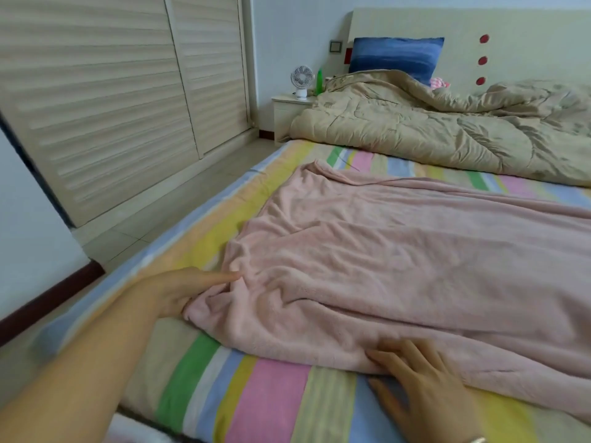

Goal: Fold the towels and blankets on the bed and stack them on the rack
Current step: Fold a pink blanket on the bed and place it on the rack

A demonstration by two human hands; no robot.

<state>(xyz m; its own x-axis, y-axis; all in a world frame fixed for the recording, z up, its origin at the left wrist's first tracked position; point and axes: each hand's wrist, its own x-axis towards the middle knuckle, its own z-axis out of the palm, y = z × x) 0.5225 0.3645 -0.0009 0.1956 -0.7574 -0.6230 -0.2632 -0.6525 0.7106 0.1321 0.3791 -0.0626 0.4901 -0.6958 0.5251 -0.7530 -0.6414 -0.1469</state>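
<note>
Pink blanket lies spread on the bed and looks soft, light and floppy. My left grip holds its near corner; my right grip presses flat on its edge. I think corners are best to hold.

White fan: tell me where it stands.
In the head view, the white fan stands far back, left of centre, on the nightstand beside the green bottle.

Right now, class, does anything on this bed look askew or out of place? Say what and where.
The pale pink fleece blanket lies wrinkled and slanted across the striped bedsheet, its near corner bunched at the left hand. Behind it, the tan quilt sits in a crumpled heap. Nothing looks spilled or damaged.
</note>
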